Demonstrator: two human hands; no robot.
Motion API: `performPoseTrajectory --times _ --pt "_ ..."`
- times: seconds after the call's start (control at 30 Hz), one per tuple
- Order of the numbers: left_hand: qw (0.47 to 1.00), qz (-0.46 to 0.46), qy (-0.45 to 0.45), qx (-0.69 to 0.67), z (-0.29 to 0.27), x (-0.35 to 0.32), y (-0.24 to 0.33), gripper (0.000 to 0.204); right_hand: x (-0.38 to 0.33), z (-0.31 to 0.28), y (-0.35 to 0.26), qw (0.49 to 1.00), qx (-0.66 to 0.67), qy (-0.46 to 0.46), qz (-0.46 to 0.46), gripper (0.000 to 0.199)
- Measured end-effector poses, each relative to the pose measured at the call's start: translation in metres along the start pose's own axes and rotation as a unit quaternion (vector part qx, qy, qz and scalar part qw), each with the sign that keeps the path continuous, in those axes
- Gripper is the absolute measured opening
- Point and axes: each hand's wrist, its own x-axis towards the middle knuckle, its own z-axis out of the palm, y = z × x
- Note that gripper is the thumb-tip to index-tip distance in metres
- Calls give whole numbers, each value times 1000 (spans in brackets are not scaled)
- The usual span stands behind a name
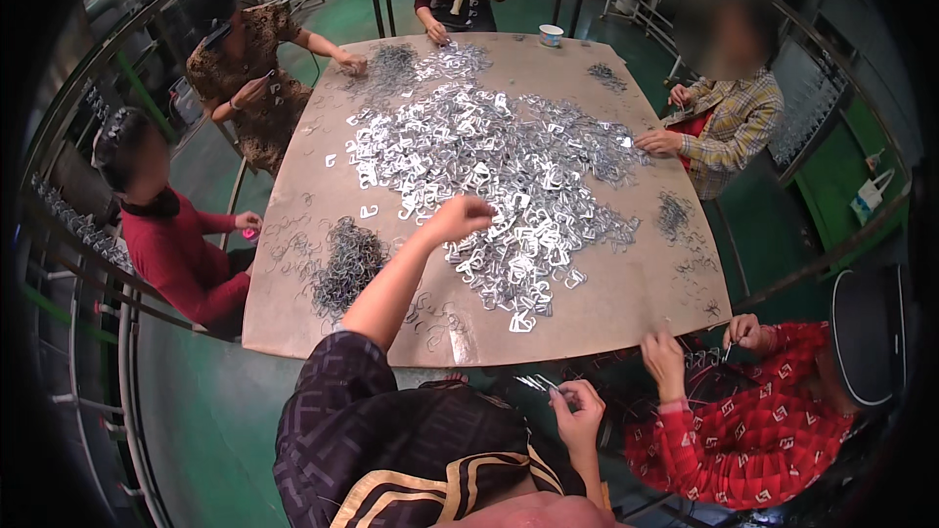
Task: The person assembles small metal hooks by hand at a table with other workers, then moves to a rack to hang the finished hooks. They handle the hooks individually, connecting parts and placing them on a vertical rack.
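Metal clips (509,244), silver, many: heaped across the middle of the brown table (626,293), overlapping.

Item, left: dark wire hooks (337,269), one tangled mound beside the left forearm; best kept apart from the clips.

Item, centre: left hand (462,220), over the heap's near left side, fingers bent and drawn together; whether a clip sits between them cannot be told. Picking seems the step; one lifted off the loose surface should come away cleaner than one dug from beneath.

Item, right of centre: right hand (579,416), just off the table's near edge, thumb and fingers pinching thin metal pieces (533,383); a light, steady pinch should keep them lined up.

Item, far right: small wire pile (675,215), near the table's edge; better left undisturbed.
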Motion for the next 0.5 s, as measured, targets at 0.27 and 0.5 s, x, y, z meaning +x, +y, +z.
performPoseTrajectory --times 0.27,0.5 --pt "988 -36 25 147 5 -113 26 23 6 5 14 999 29 -17 -14 8" --pt "965 -84 115 218 -1 -166 26 18 5 3 20 999 10 -37 -35 10"
